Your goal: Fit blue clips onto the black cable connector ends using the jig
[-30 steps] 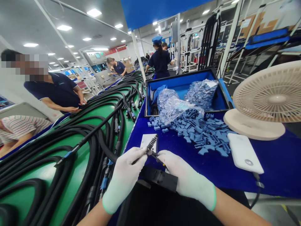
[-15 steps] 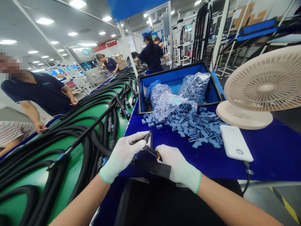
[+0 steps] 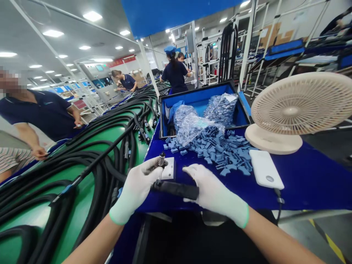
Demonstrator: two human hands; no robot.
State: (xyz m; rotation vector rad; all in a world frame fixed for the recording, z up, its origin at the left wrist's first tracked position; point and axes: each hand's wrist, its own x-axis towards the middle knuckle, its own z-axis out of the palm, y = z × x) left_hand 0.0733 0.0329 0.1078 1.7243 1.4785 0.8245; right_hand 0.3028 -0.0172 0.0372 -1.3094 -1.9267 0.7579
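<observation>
Tilted more upright since earlier frame: spring piece (image 3: 161,160), pinched in left hand (image 3: 140,184). At end of black bar (image 3: 178,190): right hand (image 3: 213,187), grip unclear. Not yet set down; remaining work not evident.

A small, dark, ribbed cylindrical piece with pale, metallic-looking coils (image 3: 161,160) stands nearly upright on the left, pinched between the thumb and fingers of the left hand (image 3: 144,183). Its blackish tip points up and away to the far side, clear of the glove; its lower part is partly hidden by the fingers. Just nearer and to the right lies a long, matt black, bar-shaped piece (image 3: 178,189) — roughly level, crosswise, its right end slightly nearer. Its left end sits just below the left fingers; its squarer right end overlaps the palm of the right hand (image 3: 213,189) in view — whether gripped, I cannot tell.
</observation>
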